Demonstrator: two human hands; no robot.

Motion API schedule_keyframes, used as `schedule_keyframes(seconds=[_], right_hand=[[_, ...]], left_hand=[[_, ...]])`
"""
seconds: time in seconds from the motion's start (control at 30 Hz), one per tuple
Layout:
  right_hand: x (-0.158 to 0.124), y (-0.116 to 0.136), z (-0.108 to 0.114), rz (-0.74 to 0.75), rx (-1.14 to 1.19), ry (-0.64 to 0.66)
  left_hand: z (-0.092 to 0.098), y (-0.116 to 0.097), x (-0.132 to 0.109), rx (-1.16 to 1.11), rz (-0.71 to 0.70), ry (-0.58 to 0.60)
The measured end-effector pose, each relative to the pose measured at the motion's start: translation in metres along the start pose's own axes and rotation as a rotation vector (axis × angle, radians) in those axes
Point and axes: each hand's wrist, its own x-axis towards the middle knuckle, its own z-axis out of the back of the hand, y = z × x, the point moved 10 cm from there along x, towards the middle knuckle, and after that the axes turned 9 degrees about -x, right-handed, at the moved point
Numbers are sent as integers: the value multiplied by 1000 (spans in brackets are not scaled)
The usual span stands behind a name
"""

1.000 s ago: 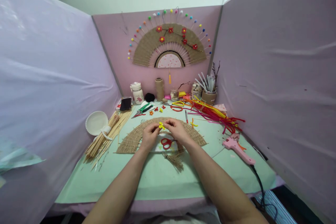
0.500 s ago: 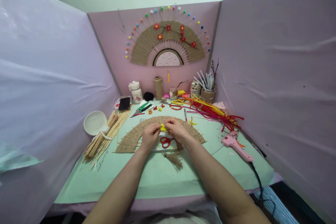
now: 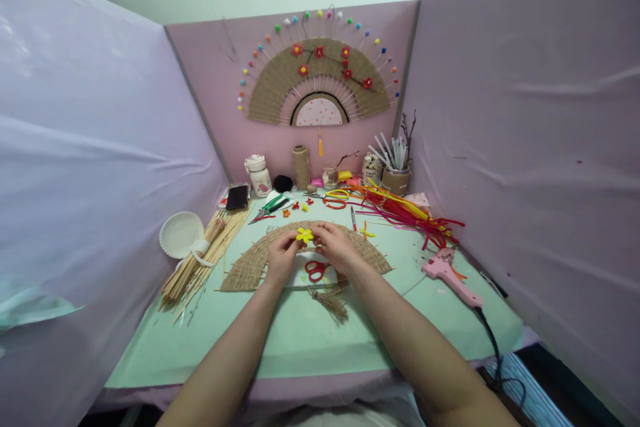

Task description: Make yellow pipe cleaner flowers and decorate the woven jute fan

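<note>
A small yellow flower (image 3: 305, 235), seemingly bent from pipe cleaner, faces up between my two hands. My left hand (image 3: 283, 255) pinches its left side, and the fingers of my right hand (image 3: 334, 243) close on its right side. Both hands are held over a woven twine fan (image 3: 245, 270) that lies flat on the table. Red-handled scissors (image 3: 315, 271) rest on the fan's pale inner part, just below the hands. At the fan's lower edge lies a twine tassel (image 3: 331, 305).
A pink glue gun (image 3: 453, 280) with a black cord lies at right, below bundled pipe cleaners (image 3: 400, 210). Bamboo sticks (image 3: 200, 257) and a white dish (image 3: 181, 235) are at left. Pliers (image 3: 270, 207), yellow-handled scissors (image 3: 337, 195) and small flowers are behind the fan. A finished fan (image 3: 320, 80) hangs on the back panel.
The yellow flower has moved slightly up and left and now shows its open petals. My left hand has shifted a little left with it; the scissors and fan stay put.
</note>
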Motion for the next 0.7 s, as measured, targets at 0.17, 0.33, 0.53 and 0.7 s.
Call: schedule_keyframes(seconds=[0.17,0.33,0.53,0.7], right_hand=[[-5,27,9,241,-223,-105],[0,17,6,223,-260,-74],[-1,18,17,174,-234,-166],[-2,18,12,162,-251,-123]], left_hand=[[0,-1,2,9,-12,12],[-9,-9,0,114,-102,90],[-6,4,0,-31,55,46],[7,28,3,-272,214,-78]])
